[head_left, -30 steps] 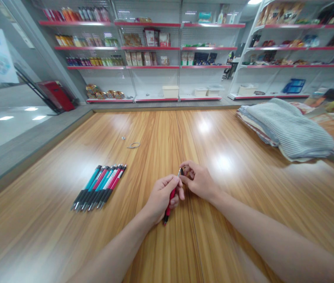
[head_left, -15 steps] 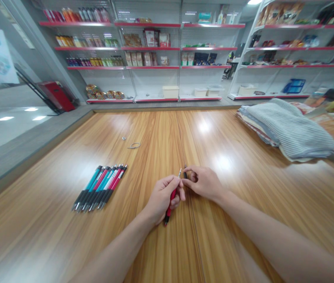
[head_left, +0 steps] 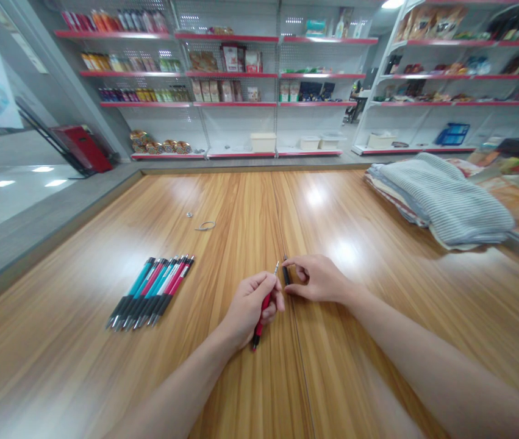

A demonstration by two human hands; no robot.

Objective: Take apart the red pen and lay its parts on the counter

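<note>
My left hand (head_left: 255,305) is closed round a red pen barrel (head_left: 259,328). Its black end points down toward me, and a thin pale refill tip (head_left: 276,268) sticks out past the fingers at the top. Just to the right, my right hand (head_left: 316,279) has thumb and index finger curled at the two ends of a black pen grip (head_left: 285,275). That grip is upright beside the refill tip, apart from it. To the left, several assembled pens (head_left: 152,292) in blue and red with black grips lie side by side in a slanting row.
Farther back on the wooden table (head_left: 241,207) lie a thin looped cord (head_left: 205,225) and a small metallic piece (head_left: 189,214). Folded cloths (head_left: 442,198) are stacked at the right. Stocked shelves (head_left: 232,74) stand beyond the far edge.
My right finger and thumb have spread slightly along the black grip, and more of it shows. The left hand keeps its hold on the red barrel. The view has shifted slightly.
</note>
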